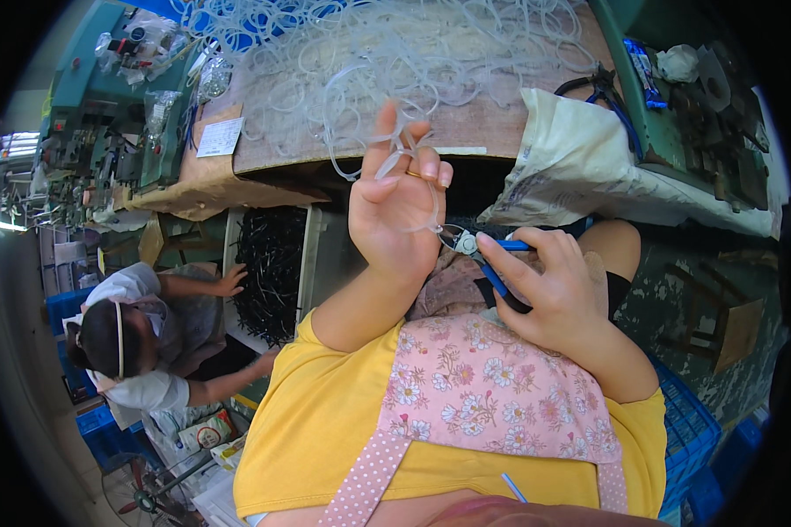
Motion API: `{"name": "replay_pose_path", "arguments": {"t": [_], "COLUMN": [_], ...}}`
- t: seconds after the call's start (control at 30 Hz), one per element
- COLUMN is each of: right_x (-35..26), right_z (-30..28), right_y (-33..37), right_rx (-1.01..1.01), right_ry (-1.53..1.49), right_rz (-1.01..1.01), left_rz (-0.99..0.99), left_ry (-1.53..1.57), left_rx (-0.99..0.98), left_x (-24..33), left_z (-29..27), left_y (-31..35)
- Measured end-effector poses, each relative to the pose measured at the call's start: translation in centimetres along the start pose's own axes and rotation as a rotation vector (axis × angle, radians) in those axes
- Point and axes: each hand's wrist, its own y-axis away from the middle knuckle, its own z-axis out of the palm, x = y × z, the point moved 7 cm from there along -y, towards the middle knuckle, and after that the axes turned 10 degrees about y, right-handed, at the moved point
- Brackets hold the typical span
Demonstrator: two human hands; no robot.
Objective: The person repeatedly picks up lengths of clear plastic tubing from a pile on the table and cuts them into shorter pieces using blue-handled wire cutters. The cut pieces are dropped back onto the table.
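Note:
My left hand (pixel 400 198) is raised at the near edge of the table, its fingers curled around a translucent plastic loop (pixel 433 204). Part of the loop winds between my fingers, and its lower end hangs down past the palm. In my right hand (pixel 549 285) is a pair of pliers (pixel 501 279) with blue handles. The jaws reach the hanging end of the loop; whether they grip it is too small to tell. Beyond my left hand, a tangled heap of similar translucent loops (pixel 395 44) covers much of the table (pixel 272 145).
At the right, a white sack (pixel 562 167) drapes over the table edge beside another pair of pliers (pixel 602 88). Green machines (pixel 154 114) flank the table. On the left, a co-worker (pixel 149 325) reaches into a bin of black strips (pixel 268 272). A blue crate (pixel 685 430) stands lower right.

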Motion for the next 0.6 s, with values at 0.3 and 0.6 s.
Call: {"name": "replay_pose_path", "arguments": {"t": [0.3,0.6], "right_x": [-0.42,-0.27], "right_z": [0.07,0.16], "right_y": [0.06,-0.12], "right_rx": [-0.017,-0.038], "right_ry": [-0.026,-0.038], "right_rz": [0.038,0.001], "left_rz": [0.153,0.15], "left_ry": [-0.054,0.013], "left_rx": [-0.055,0.002], "left_x": [0.79,0.86], "left_z": [0.64,0.92], "left_y": [0.28,0.51]}}
